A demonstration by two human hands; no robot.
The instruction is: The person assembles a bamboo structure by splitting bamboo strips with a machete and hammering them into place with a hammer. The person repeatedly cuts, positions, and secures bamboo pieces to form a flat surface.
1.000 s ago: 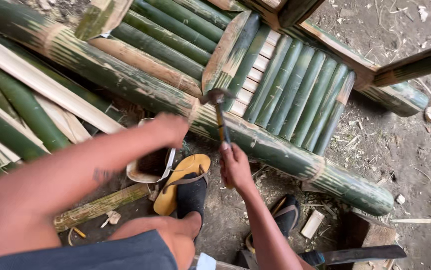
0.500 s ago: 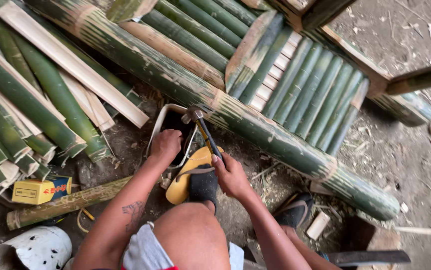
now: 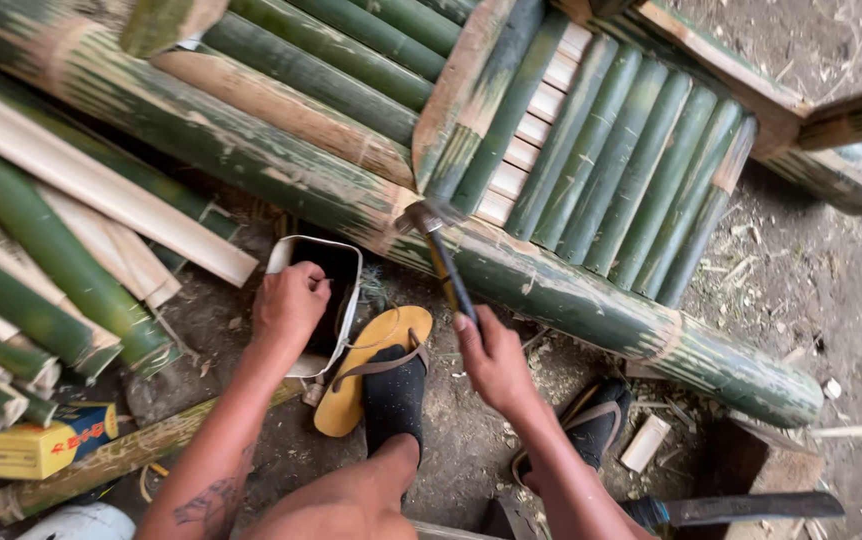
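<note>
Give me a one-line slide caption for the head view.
Right hand holds a hammer against a thick green bamboo pole while left hand reaches into a small white container.

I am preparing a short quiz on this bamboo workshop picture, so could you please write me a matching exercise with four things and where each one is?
Things:
1. hammer
2. white container
3. yellow box
4. yellow sandal

Places:
A. on the ground at the lower left, beside bamboo poles
B. under the sock-clad foot
C. in the right hand, head against the thick bamboo pole
D. at the left hand, whose fingers reach into its opening

Pairs: 1-C, 2-D, 3-A, 4-B
</note>
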